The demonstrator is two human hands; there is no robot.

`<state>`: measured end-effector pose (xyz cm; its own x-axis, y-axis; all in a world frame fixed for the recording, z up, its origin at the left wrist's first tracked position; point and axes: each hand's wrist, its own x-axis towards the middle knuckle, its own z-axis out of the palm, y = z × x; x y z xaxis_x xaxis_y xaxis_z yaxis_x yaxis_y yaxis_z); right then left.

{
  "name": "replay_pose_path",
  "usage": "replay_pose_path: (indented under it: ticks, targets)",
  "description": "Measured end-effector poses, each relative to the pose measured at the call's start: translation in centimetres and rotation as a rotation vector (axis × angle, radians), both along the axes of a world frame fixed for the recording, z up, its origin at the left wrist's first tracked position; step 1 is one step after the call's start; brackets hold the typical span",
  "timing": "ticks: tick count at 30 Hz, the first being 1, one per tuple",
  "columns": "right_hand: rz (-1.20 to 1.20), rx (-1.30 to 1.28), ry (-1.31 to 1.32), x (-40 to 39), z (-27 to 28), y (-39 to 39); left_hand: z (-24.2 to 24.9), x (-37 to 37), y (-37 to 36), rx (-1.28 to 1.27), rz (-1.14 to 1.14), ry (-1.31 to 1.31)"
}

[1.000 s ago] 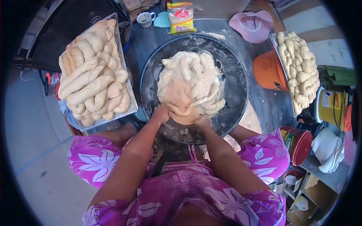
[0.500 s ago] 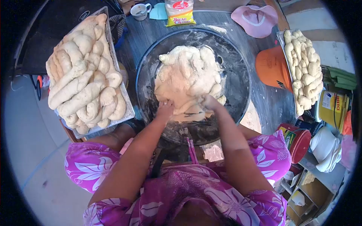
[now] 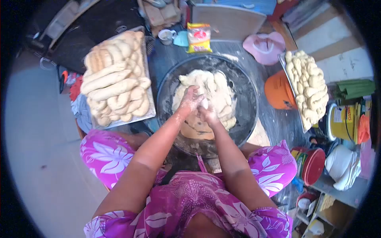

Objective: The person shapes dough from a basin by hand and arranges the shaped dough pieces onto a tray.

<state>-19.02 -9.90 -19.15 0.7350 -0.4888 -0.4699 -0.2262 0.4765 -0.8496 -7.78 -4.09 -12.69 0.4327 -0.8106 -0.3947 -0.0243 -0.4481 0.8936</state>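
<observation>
A wide, dark round tray (image 3: 248, 115) stands in front of me, with a mound of pale dough pieces (image 3: 216, 85) dusted with crumbs in it. My left hand (image 3: 192, 98) and my right hand (image 3: 208, 113) come together above the mound, both powdery. Between them a small pale lump of dough (image 3: 204, 104) shows, and the fingers of both hands curl about it. Some fingertips are hidden or blurred. Loose tan crumbs (image 3: 194, 131) cover the near part of the tray.
Braided dough is heaped on a left tray (image 3: 152, 107) and a right tray (image 3: 305, 125). An orange bucket (image 3: 278, 93) stands under the right one. Behind are a bread crumbs bag (image 3: 199, 37), a cup (image 3: 166, 37) and a pink hat (image 3: 264, 47). Lidded pails (image 3: 312, 166) stand at right.
Both hands have lifted from the near edge of the dough mound and come together over it, with a small dough lump between them. The camera view has tilted upward.
</observation>
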Motion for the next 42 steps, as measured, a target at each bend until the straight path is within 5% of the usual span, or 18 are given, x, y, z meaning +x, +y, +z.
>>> replay_pose_path:
  ticks: [1,3,5,7,9,12,13,16,17,24,26,28,29,30,34,39,41,42]
  targets:
    - [0.029,-0.02,-0.029,0.8,2.7,0.1,2.3,0.0,0.1,-0.182,0.234,0.014]
    - [-0.378,0.031,-0.254,2.1,8.1,0.7,5.3,-0.5,0.6,-0.219,0.069,0.185]
    - [-0.506,-0.29,-0.421,2.5,11.8,0.3,6.2,-2.3,0.4,-0.261,0.044,0.378]
    - [-0.352,-0.223,-0.475,-0.1,16.9,-1.7,9.9,-4.0,0.3,-0.694,-0.057,0.155]
    - [-0.181,-0.399,-0.624,-1.5,20.8,-3.5,13.2,-4.4,-0.1,-0.383,-0.348,0.313]
    - [-0.201,-0.291,-0.42,-2.7,27.3,-2.8,18.1,-3.6,-1.2,0.03,-0.535,0.253]
    - [-0.16,-0.409,-0.672,-1.9,24.5,-5.0,19.0,-3.9,-1.4,-0.235,-0.394,0.294]
    - [-0.288,-0.181,-0.552,0.0,22.2,-1.6,22.3,-3.2,-2.6,-0.789,-0.078,0.206]
    - [-0.135,-0.487,-0.387,0.4,21.7,-0.2,24.2,-2.1,-2.1,-0.625,-0.045,0.353]
    - [0.414,-0.513,-0.142,1.5,6.6,7.8,33.6,13.3,6.4,-1.029,0.313,0.32]
    - [0.464,-0.288,0.406,1.7,6.5,7.3,33.0,18.7,10.4,-1.064,0.474,0.235]
    - [0.226,-0.025,0.086,3.2,8.2,5.6,30.6,23.6,14.5,-0.991,0.535,0.221]
    - [0.132,-0.117,0.051,5.0,7.2,3.5,28.6,26.0,16.3,-0.946,0.631,0.222]
    - [-0.043,0.128,-0.236,6.8,10.8,2.9,26.5,28.0,18.0,-0.939,0.726,0.243]
    - [0.028,0.255,-0.758,12.3,22.1,-0.5,18.7,32.2,22.5,-0.931,0.937,0.173]
    - [-0.256,-0.08,-0.468,17.2,27.3,-1.0,14.1,32.4,22.4,-0.588,1.099,-0.275]
    - [-0.209,-0.136,-0.45,17.7,27.6,-0.5,11.8,34.3,22.9,-0.242,0.863,-0.711]
    - [-0.161,-0.192,-0.442,18.2,27.8,-0.3,13.6,33.2,22.8,-0.21,0.822,-0.563]
